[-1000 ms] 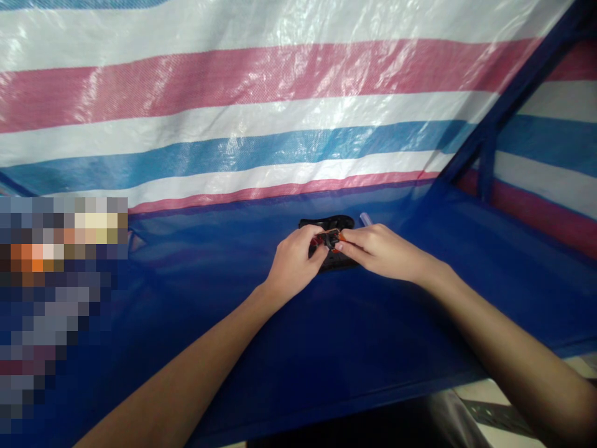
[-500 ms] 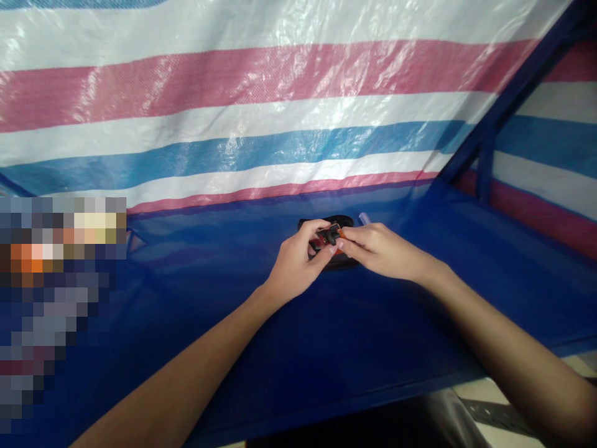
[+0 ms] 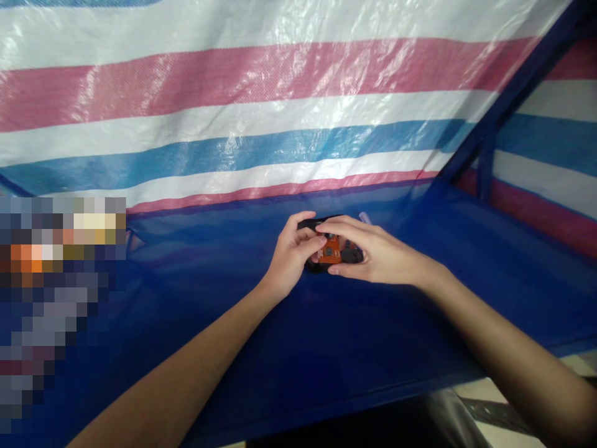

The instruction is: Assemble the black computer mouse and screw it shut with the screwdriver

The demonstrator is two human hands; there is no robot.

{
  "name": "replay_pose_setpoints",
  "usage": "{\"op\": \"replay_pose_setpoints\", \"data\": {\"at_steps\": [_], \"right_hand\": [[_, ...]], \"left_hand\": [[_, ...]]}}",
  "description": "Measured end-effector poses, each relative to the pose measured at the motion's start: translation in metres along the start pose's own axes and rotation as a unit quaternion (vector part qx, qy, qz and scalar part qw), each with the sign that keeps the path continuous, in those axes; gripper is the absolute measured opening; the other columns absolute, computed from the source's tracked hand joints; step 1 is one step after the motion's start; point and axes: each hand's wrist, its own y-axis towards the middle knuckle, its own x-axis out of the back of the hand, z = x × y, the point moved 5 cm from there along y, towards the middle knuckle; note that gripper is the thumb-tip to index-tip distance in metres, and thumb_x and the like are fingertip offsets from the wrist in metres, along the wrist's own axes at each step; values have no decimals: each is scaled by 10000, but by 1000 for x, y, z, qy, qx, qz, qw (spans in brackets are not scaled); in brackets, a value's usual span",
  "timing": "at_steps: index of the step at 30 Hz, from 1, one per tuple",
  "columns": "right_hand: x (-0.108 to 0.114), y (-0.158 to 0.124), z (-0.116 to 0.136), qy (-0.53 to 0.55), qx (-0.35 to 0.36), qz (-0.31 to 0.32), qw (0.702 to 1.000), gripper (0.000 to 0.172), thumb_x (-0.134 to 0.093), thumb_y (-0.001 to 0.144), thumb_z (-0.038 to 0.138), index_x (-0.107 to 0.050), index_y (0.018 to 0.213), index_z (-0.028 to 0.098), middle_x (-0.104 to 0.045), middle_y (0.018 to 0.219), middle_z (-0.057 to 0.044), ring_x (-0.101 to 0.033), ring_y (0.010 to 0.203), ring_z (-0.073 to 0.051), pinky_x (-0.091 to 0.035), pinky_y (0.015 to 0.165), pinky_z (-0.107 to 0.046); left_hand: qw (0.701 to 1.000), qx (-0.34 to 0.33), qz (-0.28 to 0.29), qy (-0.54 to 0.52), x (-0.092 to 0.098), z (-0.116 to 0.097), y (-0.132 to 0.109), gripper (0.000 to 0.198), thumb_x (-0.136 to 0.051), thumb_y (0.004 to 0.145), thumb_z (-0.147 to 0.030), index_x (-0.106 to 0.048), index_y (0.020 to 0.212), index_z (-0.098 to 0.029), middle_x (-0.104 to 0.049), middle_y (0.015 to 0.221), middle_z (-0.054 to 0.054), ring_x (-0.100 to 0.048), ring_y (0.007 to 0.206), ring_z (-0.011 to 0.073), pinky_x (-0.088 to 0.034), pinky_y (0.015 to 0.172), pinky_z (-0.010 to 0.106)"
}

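Observation:
A black rounded shell point(image 3: 318, 267), like that of an opened computer mouse, lies on the blue table between my hands. Inside its outline shows an orange circuit board point(image 3: 332, 253) with dark parts on it. My left hand point(image 3: 288, 258) is closed on the board's left side, its thumb lying over the edge. Curved around the right side, my right hand point(image 3: 382, 252) has its fingers across the far edge and its thumb at the near edge. The hands hide parts of both pieces, and I cannot tell whether the board is fully seated in the shell.
A translucent purple rod point(image 3: 364, 218) shows just behind my right hand. Striped plastic sheeting point(image 3: 233, 74) hangs behind the blue table point(image 3: 317, 348), and a dark blue frame bar point(image 3: 508, 93) slants at the right. A pixelated patch covers the left side.
My right hand has gone from pinching a small dark part to spanning the shell and board. The orange board now lies flatter and shows more. My left hand has shifted slightly left.

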Motion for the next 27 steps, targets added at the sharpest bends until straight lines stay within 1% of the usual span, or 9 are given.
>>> {"op": "replay_pose_setpoints", "data": {"at_steps": [5,9,13,15,18,20,23,25,27], "right_hand": [[2,-1,-4,47,-36,-18,998,491,-589,823,420,-483,1270,246,-624,1173,-87,-609,1008,-241,-427,911,-436],[4,-2,-13,136,-83,-33,987,417,-414,915,477,-499,1248,242,-662,1065,-60,-642,850,-190,-460,848,-384],[4,-2,-22,207,-138,-52,967,484,-265,939,538,-606,978,197,-685,839,-45,-646,773,-183,-476,818,-359],[3,0,-23,260,-146,-53,953,492,-283,930,551,-600,845,184,-671,741,-43,-641,703,-171,-500,744,-319],[3,2,-20,346,-146,-57,925,442,-345,917,545,-563,786,183,-653,660,-34,-628,618,-156,-508,614,-267],[2,2,-19,364,-150,-58,917,392,-381,914,526,-534,791,187,-642,633,-21,-619,590,-145,-503,589,-254],[1,3,-20,336,-145,-59,929,333,-411,911,505,-509,884,188,-616,609,1,-604,561,-137,-496,560,-246],[3,2,-21,273,-136,-82,949,345,-420,909,495,-495,1042,185,-616,659,3,-601,570,-140,-499,560,-255],[7,0,-21,159,-122,-112,973,429,-438,904,479,-433,1225,194,-638,799,-27,-617,638,-157,-513,617,-291]], "left_hand": [[999,-9,24,22,-2,0,0,271,-596,786,-330,-545,1018,-199,-579,717,-27,-562,581,92,-444,519,203],[998,-32,52,31,-4,-2,-1,295,-488,865,-382,-548,1101,-216,-600,813,7,-589,674,109,-464,549,211],[992,-43,47,107,-4,0,-2,305,-524,858,-366,-555,1115,-205,-606,804,13,-597,695,112,-460,567,203],[989,-43,42,139,-4,1,-3,279,-545,849,-353,-574,1074,-191,-605,777,9,-595,689,109,-450,574,201],[986,-48,35,157,-5,-1,-4,223,-556,841,-352,-600,964,-170,-610,748,3,-575,670,100,-438,588,206],[986,-50,33,158,-5,-3,-5,196,-563,836,-350,-601,881,-164,-609,720,-2,-565,649,96,-431,584,208],[987,-51,32,147,-6,-5,-5,181,-569,830,-344,-594,821,-164,-600,686,-10,-565,620,95,-429,573,211],[989,-49,25,137,-5,-5,-4,177,-578,821,-341,-594,807,-165,-597,680,-13,-566,605,92,-431,562,208],[991,-42,11,125,-3,-4,-2,175,-586,811,-339,-593,798,-164,-602,682,-14,-563,588,86,-430,548,201]]}}
